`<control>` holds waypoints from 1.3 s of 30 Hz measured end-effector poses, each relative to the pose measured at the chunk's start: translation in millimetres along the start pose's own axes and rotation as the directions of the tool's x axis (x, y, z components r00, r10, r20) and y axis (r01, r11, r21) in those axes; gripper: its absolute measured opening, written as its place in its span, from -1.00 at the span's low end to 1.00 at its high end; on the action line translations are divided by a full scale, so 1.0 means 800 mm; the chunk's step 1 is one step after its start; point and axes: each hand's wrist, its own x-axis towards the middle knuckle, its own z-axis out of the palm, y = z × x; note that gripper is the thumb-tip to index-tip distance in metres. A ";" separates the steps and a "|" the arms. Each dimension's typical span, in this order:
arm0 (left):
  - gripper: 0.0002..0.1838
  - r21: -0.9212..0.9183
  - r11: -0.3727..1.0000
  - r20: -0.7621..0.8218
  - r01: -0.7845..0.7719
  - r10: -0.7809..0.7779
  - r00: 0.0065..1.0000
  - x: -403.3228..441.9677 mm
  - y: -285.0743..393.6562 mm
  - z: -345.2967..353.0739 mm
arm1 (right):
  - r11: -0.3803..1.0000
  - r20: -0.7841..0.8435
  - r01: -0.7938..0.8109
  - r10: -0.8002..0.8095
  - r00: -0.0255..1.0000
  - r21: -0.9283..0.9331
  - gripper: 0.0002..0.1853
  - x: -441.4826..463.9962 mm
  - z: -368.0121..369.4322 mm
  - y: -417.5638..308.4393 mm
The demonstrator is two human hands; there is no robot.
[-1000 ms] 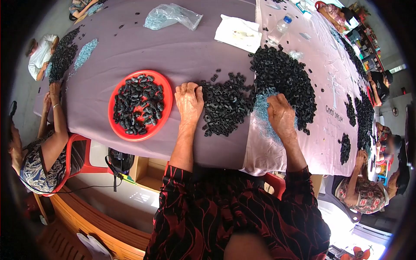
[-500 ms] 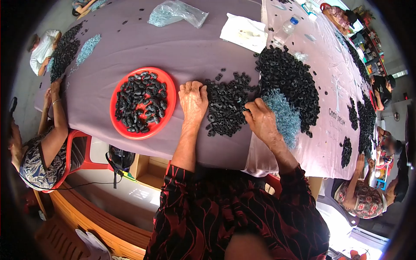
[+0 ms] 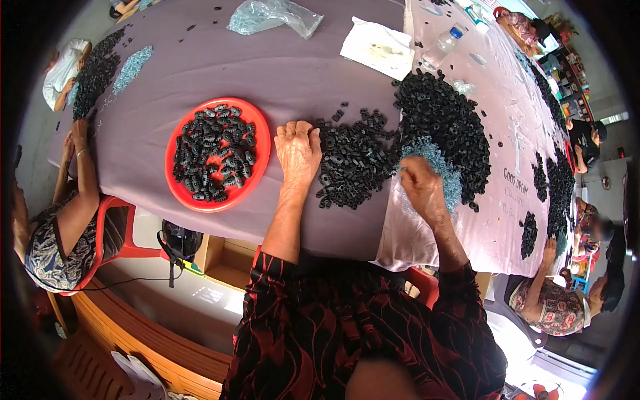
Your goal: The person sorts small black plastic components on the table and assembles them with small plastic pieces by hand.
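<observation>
My left hand point(image 3: 298, 152) rests on the cloth between the red plate and the small heap of black plastic parts point(image 3: 353, 163). Its fingers are curled closed, and what they hold, if anything, is hidden. At the edge of the pile of small pale-blue pieces point(image 3: 448, 175) is my right hand point(image 3: 425, 189), fingers bent and pressed together; I cannot make out what is in them. The red plate point(image 3: 171, 180) on the left carries many ribbed black pieces point(image 3: 230, 160). A larger heap of black parts point(image 3: 443, 110) lies beyond the blue pieces.
A clear plastic bag point(image 3: 275, 17), a stained white sheet point(image 3: 377, 48) and a water bottle point(image 3: 441, 48) lie farther back. People sit along both sides, with a co-worker's arm point(image 3: 83, 167) at left. Below the table edge are a cardboard box point(image 3: 227, 260) and a red chair point(image 3: 120, 230).
My right hand has moved from the right edge of the small black heap to the blue pile, a little right and down. My left hand stays almost in place. The view has shifted slightly.
</observation>
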 end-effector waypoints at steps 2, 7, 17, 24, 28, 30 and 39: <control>-0.90 -0.006 1.000 -0.015 -0.010 0.009 1.000 0.000 0.002 0.000 | 0.989 0.054 0.123 -0.119 0.991 -0.079 -0.81 -0.007 0.006 0.003; -0.90 -0.017 1.000 -0.002 -0.007 0.007 1.000 0.001 0.002 -0.004 | 0.976 0.054 0.138 -0.131 0.990 -0.167 -0.85 -0.003 0.022 0.003; -0.88 0.003 1.000 0.002 -0.012 0.012 1.000 -0.001 -0.002 0.001 | 0.971 -0.039 0.111 -0.122 0.992 -0.212 -0.90 -0.008 0.029 0.008; -0.89 0.002 1.000 -0.003 -0.026 0.026 1.000 0.000 -0.003 0.002 | 0.973 -0.232 -0.006 -0.049 0.971 -0.232 -0.93 -0.032 -0.012 0.019; -0.89 -0.001 0.999 -0.013 -0.038 0.038 0.999 -0.001 -0.002 0.001 | 0.954 -0.275 -0.125 0.047 0.960 -0.274 -0.88 -0.054 -0.038 0.045; -0.89 -0.004 0.998 -0.019 -0.056 0.056 0.998 -0.001 -0.003 0.001 | 0.925 -0.255 -0.235 0.160 0.954 -0.299 -0.80 -0.061 -0.049 0.047; -0.87 -0.021 0.994 -0.030 -0.108 0.107 0.994 0.001 -0.005 -0.001 | 0.990 -0.373 -0.140 0.137 0.918 0.019 -0.82 -0.110 0.001 0.005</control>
